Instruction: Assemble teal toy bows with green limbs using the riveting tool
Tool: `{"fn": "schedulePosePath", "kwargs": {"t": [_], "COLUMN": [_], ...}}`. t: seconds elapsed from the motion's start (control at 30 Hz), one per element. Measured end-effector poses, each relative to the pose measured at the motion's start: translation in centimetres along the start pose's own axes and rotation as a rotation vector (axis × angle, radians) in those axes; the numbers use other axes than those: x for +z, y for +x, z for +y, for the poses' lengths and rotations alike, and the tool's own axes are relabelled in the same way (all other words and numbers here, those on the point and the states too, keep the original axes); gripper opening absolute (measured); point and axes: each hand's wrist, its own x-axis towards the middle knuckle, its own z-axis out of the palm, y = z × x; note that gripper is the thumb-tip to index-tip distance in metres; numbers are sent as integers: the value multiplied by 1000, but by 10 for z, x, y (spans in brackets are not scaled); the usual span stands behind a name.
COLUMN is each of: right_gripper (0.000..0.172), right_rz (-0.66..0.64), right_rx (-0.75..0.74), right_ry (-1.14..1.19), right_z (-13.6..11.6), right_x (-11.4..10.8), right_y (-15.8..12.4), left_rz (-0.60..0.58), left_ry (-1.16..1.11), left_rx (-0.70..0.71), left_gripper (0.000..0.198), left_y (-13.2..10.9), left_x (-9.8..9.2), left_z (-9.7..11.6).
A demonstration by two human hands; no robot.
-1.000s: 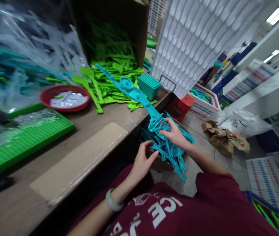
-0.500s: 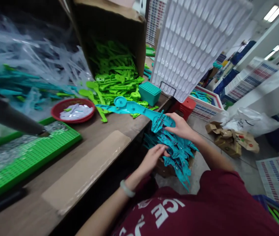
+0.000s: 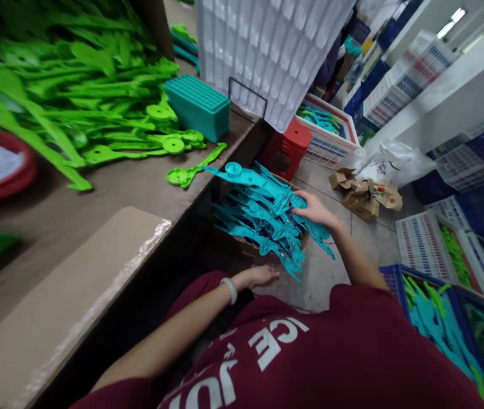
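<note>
A cardboard box (image 3: pixel 246 248) beside the table holds a heap of long turquoise plastic parts (image 3: pixel 263 213), several of them poking past its rim. My right hand (image 3: pixel 315 210) is at the right of the heap, thumb and fingers closed on the end of the topmost turquoise plastic part (image 3: pixel 259 183), which has a round disc at its far end. That part lies over the others. Lower down, near the box's close side, my left hand (image 3: pixel 261 275) is stretched out with nothing visible in it; its fingers are a little blurred.
On the table are a green pile of plastic parts (image 3: pixel 97 85), a teal basket (image 3: pixel 199 108), a red bowl (image 3: pixel 24 170) and a cardboard strip (image 3: pixel 80 295). A white ribbed tray (image 3: pixel 263 51) leans behind. A red stool (image 3: pixel 291 147) and crates (image 3: pixel 421 244) stand on the floor.
My right hand has lowered the turquoise part onto the heap. My left hand has drawn back from the heap towards my body. The view has shifted right and closer.
</note>
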Motion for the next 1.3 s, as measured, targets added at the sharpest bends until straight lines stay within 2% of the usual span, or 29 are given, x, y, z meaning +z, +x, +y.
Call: {"fn": "schedulePosePath", "kwargs": {"t": [0.1, 0.27, 0.5, 0.63, 0.8, 1.0, 1.13, 1.23, 1.3], "right_gripper": [54, 55, 56, 54, 55, 53, 56, 56, 55], "right_rz": [48, 78, 84, 141, 160, 88, 52, -29, -126], "right_rx": [39, 51, 43, 53, 18, 0, -143, -431, -639], "right_ry": [50, 122, 207, 251, 274, 180, 167, 41, -110], "right_z": [13, 20, 18, 19, 14, 3, -25, -66, -101], "right_x": [2, 9, 22, 23, 23, 40, 47, 56, 70], "right_y": [-7, -5, 1, 4, 18, 23, 37, 70, 100], "left_rz": [-46, -31, 161, 246, 324, 290, 318, 345, 367], "left_ry": [-118, -276, -428, -462, -411, -341, -339, -334, -332], "left_rx": [-61, -136, -164, -183, -195, -288, -298, -308, -315], "left_gripper": [39, 39, 40, 39, 39, 40, 40, 39, 39], "left_y": [11, 14, 8, -3, -12, -8, -10, -14, -16], "left_x": [-10, -43, -78, -92, -92, -77, -74, -69, -65], "left_z": [6, 15, 18, 15, 6, -12, -14, -12, -11]}}
